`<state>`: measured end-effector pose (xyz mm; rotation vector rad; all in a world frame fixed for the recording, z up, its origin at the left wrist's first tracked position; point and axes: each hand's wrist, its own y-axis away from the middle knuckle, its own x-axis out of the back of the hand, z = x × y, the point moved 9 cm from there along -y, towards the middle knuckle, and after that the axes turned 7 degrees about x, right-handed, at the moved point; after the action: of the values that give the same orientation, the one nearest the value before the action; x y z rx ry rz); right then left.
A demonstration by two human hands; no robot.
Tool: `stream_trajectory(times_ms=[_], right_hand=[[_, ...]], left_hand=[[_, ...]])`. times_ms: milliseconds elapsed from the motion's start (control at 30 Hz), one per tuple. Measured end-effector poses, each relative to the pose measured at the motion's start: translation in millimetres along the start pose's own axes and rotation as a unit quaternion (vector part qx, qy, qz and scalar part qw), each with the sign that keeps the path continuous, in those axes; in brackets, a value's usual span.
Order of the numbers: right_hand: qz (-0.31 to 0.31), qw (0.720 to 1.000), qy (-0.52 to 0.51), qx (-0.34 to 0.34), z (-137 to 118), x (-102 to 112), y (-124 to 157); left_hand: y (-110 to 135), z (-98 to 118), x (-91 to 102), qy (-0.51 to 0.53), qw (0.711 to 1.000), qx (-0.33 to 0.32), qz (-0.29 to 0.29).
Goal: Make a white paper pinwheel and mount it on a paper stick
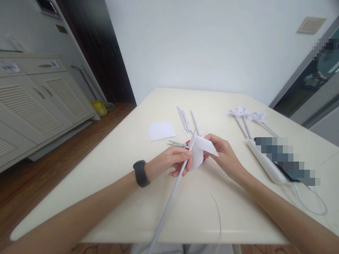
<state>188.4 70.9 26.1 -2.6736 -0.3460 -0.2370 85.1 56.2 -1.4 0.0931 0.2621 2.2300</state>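
Observation:
Over the middle of a cream table (127,183), my left hand (173,160) is closed on a long white paper stick (169,204) that slants down toward me. At the stick's top sits a folded white paper pinwheel head (202,148). My right hand (224,155) pinches that paper from the right side. A dark band is on my left wrist.
Scissors with red handles (177,143) lie just behind my hands. A white paper sheet (161,130) and several white sticks (185,120) lie farther back. Finished pinwheels (247,116) lie at the right, beside a white device with a cable (267,164). Cabinets stand at left.

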Motion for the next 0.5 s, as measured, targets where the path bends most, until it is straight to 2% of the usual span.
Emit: stream_trajectory(times_ms=[267,500], right_hand=[[-0.002,1.000,0.011,0.010,-2.6,-1.1,0.1],[0.028,0.999,0.034,0.002,-0.9,7.0,0.3]], left_hand=[[-2.2,-14.0,-6.6,-0.012,0.999,0.028,-0.025],[-5.3,-9.6,1.3,-0.016,1.000,0.016,0.019]])
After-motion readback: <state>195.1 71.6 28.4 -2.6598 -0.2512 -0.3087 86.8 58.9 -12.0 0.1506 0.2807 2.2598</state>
